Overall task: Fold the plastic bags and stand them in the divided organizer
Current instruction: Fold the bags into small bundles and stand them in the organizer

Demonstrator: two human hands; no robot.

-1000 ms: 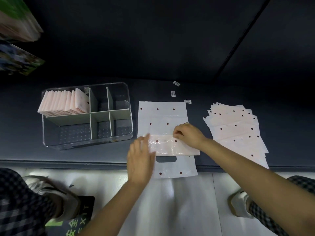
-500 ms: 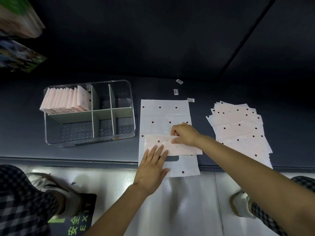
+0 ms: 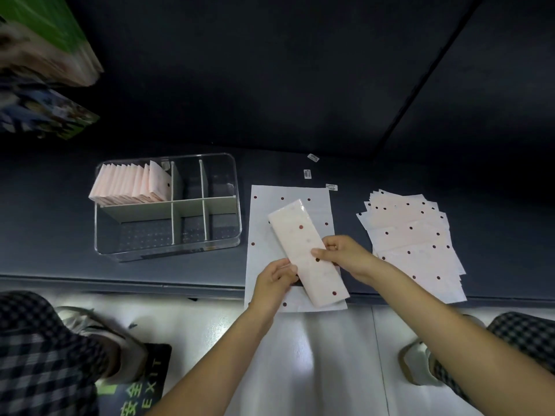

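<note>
Closest to me, my left hand (image 3: 274, 279) and my right hand (image 3: 345, 258) are both gripping the folded strip (image 3: 307, 252), one on each long edge, fingers curled round it. Half a second back that strip was lying crosswise on the flat bag with my right hand pressing its top edge and my left palm spread flat over its lower edge. Now it's lifted off and turned, running diagonally from near my wrists up and away to the left. So the left hand went from flat and spread to pinching.

Under the strip there's a flat dotted bag (image 3: 261, 223) lying open on the desk (image 3: 60, 235), its near end hanging over the desk edge towards me. That one hasn't shifted.

To the right, well apart from my hands, the loose stack of unfolded bags (image 3: 417, 235) sits fanned out, same as before.

Left of the flat bag is the clear organizer (image 3: 237, 238) with its grey dividers. The row of folded bags (image 3: 132, 184) stands upright in the far left compartment, same as before. The other compartments look bare from here.

Further back, three little sticker labels (image 3: 307, 173) lie on the desk just past the flat bag.
</note>
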